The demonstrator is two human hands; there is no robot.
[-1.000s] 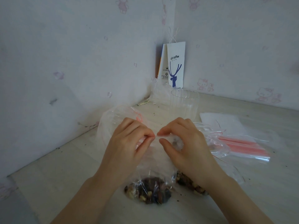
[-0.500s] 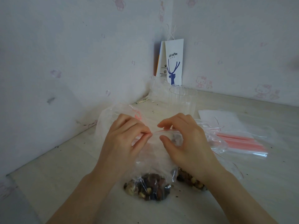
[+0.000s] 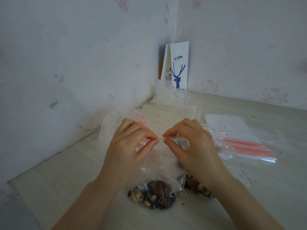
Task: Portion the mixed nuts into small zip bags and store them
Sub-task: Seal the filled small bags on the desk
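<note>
A small clear zip bag (image 3: 159, 170) stands on the table in front of me, with mixed nuts (image 3: 152, 195) heaped in its bottom. My left hand (image 3: 129, 146) pinches the red zip strip at the bag's top from the left. My right hand (image 3: 192, 146) pinches the same strip from the right, thumb and forefinger close to the left hand's. A second bag of nuts (image 3: 196, 186) lies behind my right wrist, partly hidden. A larger clear bag (image 3: 113, 120) sits behind my left hand.
A clear ribbed plastic cup (image 3: 187, 103) stands beyond my hands. A stack of empty zip bags with red strips (image 3: 249, 146) lies to the right, a white sheet (image 3: 227, 122) behind it. A white paper coffee bag (image 3: 178, 65) leans in the wall corner. Crumbs dot the table.
Both hands stay pinched on the zip strip; the gap between the fingertips widened and then narrowed again. The bag has barely moved.
</note>
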